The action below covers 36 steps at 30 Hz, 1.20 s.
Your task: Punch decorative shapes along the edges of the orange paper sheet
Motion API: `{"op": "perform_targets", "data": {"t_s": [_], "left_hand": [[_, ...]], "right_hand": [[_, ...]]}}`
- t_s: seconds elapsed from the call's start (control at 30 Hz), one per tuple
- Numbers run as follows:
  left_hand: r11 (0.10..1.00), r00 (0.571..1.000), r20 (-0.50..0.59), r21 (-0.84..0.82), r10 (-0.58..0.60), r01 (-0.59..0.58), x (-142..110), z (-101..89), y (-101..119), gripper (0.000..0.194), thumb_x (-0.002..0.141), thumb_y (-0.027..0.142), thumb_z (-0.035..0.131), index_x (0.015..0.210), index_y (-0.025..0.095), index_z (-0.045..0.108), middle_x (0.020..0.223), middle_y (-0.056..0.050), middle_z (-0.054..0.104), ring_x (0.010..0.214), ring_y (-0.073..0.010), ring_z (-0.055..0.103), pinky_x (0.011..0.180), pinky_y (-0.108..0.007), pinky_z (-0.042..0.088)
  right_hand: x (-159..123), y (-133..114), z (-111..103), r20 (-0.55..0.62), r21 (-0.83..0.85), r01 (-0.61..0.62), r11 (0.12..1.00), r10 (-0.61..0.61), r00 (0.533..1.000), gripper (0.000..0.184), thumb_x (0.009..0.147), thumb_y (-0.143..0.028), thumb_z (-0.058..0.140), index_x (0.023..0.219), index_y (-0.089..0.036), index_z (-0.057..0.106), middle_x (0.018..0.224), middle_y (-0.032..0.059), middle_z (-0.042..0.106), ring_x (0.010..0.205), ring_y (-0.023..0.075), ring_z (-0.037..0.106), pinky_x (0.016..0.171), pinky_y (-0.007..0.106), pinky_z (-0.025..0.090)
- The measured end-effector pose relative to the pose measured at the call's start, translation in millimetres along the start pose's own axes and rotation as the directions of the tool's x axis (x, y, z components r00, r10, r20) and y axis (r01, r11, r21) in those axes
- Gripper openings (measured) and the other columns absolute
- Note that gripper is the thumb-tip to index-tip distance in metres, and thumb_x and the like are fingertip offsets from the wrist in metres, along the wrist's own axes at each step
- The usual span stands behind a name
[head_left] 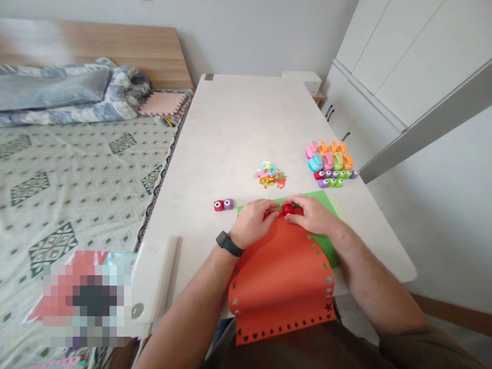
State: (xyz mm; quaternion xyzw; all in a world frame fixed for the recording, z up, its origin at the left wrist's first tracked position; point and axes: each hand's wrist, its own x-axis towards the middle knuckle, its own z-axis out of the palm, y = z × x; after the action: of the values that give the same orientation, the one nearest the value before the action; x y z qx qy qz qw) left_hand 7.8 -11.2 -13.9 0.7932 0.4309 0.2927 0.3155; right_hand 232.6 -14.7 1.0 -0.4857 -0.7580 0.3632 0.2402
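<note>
An orange-red sheet of paper [280, 271] curves over the table's near edge, with small shapes punched along its sides and bottom. My left hand [257, 218], a dark watch on its wrist, pinches the sheet's far edge. In my right hand [307, 212] a small red craft punch [287, 210] is gripped at that same edge. Part of the punch is hidden by my fingers. Beneath the orange sheet lies green paper [325, 200]. Left of my left hand stand a red punch [219, 205] and a purple punch [228, 204], side by side.
Colourful punched-out paper bits [271, 175] form a pile beyond my hands. Several larger punches [329, 155] and rows of small ones [334, 177] stand at the right on the white table [230, 128]. A white device [154, 277] sits at the left edge, beside a bed [96, 189].
</note>
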Motion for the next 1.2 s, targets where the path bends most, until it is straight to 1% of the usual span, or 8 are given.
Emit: {"op": "perform_targets", "data": {"t_s": [0.2, 0.37, 0.57, 0.7, 0.8, 0.9, 1.03, 1.2], "left_hand": [[1.0, 1.0, 0.004, 0.007, 0.012, -0.012, -1.5, -0.7, 0.8, 0.018, 0.095, 0.024, 0.061, 0.108, 0.019, 0.072, 0.101, -0.005, 0.077, 0.09, -0.0181, 0.071, 0.081, -0.03, 0.054], [1.0, 1.0, 0.01, 0.021, 0.009, -0.01, -2.0, 0.1, 1.7, 0.019, 0.095, 0.025, 0.06, 0.108, 0.019, 0.073, 0.101, -0.006, 0.077, 0.09, -0.0183, 0.071, 0.082, -0.029, 0.053], [0.997, 0.999, 0.032, 0.069, 0.016, -0.018, -4.7, -1.6, 4.0, 0.024, 0.095, 0.03, 0.06, 0.112, 0.019, 0.072, 0.103, -0.008, 0.076, 0.092, -0.0206, 0.071, 0.083, -0.032, 0.054], [0.99, 0.998, 0.024, 0.123, 0.063, -0.065, -7.2, -3.9, 10.5, 0.031, 0.092, 0.033, 0.064, 0.119, 0.02, 0.07, 0.106, -0.009, 0.075, 0.097, -0.0233, 0.07, 0.09, -0.036, 0.055], [0.986, 0.994, 0.024, 0.127, 0.11, -0.112, -8.9, -5.0, 16.9, 0.036, 0.091, 0.033, 0.065, 0.123, 0.019, 0.068, 0.11, -0.01, 0.075, 0.102, -0.0242, 0.07, 0.096, -0.039, 0.053], [0.985, 0.992, 0.02, 0.118, 0.126, -0.128, -9.9, -4.6, 21.9, 0.043, 0.09, 0.042, 0.067, 0.126, 0.019, 0.065, 0.116, -0.009, 0.074, 0.105, -0.0247, 0.07, 0.098, -0.04, 0.052], [0.982, 0.995, 0.022, 0.162, 0.096, -0.099, -9.0, 1.0, 21.3, 0.061, 0.084, 0.059, 0.072, 0.13, 0.02, 0.063, 0.113, -0.009, 0.075, 0.103, -0.0273, 0.069, 0.097, -0.043, 0.051], [0.974, 0.996, 0.043, 0.209, 0.082, -0.089, -3.9, 11.2, 16.1, 0.06, 0.083, 0.06, 0.073, 0.128, 0.021, 0.064, 0.111, -0.009, 0.075, 0.102, -0.0283, 0.069, 0.097, -0.044, 0.05]], "right_hand": [[-0.7, -1.0, 1.5, 0.0, -0.041, -0.003, 0.999, 0.003, 1.0, 0.023, 0.083, -0.022, 0.074, 0.106, -0.02, 0.071, 0.1, 0.0058, 0.071, 0.092, 0.021, 0.065, 0.087, 0.037, 0.05], [-1.4, 0.4, 2.3, -0.003, -0.037, -0.006, 0.999, 0.006, 1.0, 0.024, 0.084, -0.023, 0.073, 0.107, -0.02, 0.071, 0.1, 0.0062, 0.07, 0.091, 0.0209, 0.065, 0.087, 0.037, 0.05], [-2.2, -2.3, 3.0, 0.006, -0.04, 0.008, 0.999, -0.007, 1.0, 0.022, 0.084, -0.022, 0.073, 0.106, -0.02, 0.071, 0.1, 0.0059, 0.07, 0.091, 0.0209, 0.064, 0.087, 0.037, 0.049], [-3.8, -3.8, 3.7, -0.001, -0.056, 0.009, 0.998, -0.009, 1.0, 0.021, 0.084, -0.023, 0.073, 0.105, -0.02, 0.071, 0.098, 0.0055, 0.069, 0.088, 0.0204, 0.064, 0.085, 0.036, 0.05], [-4.7, -4.7, 3.6, -0.006, -0.055, 0.013, 0.998, -0.014, 1.0, 0.023, 0.083, -0.021, 0.074, 0.106, -0.02, 0.071, 0.098, 0.006, 0.069, 0.088, 0.0208, 0.064, 0.085, 0.036, 0.05], [-5.1, -5.0, 3.9, -0.008, -0.059, 0.03, 0.998, -0.031, 0.999, 0.023, 0.082, -0.017, 0.072, 0.105, -0.02, 0.071, 0.099, 0.0064, 0.069, 0.09, 0.0214, 0.064, 0.086, 0.036, 0.049], [-5.1, -3.6, 5.7, -0.004, -0.084, 0.039, 0.996, -0.039, 0.999, 0.024, 0.082, -0.018, 0.073, 0.106, -0.019, 0.071, 0.097, 0.0063, 0.069, 0.089, 0.0215, 0.063, 0.086, 0.036, 0.049], [-4.9, -1.0, 7.1, -0.013, -0.095, 0.051, 0.994, -0.053, 0.999, 0.025, 0.081, -0.015, 0.073, 0.105, -0.019, 0.071, 0.098, 0.0068, 0.069, 0.09, 0.0215, 0.062, 0.086, 0.036, 0.049]]}}
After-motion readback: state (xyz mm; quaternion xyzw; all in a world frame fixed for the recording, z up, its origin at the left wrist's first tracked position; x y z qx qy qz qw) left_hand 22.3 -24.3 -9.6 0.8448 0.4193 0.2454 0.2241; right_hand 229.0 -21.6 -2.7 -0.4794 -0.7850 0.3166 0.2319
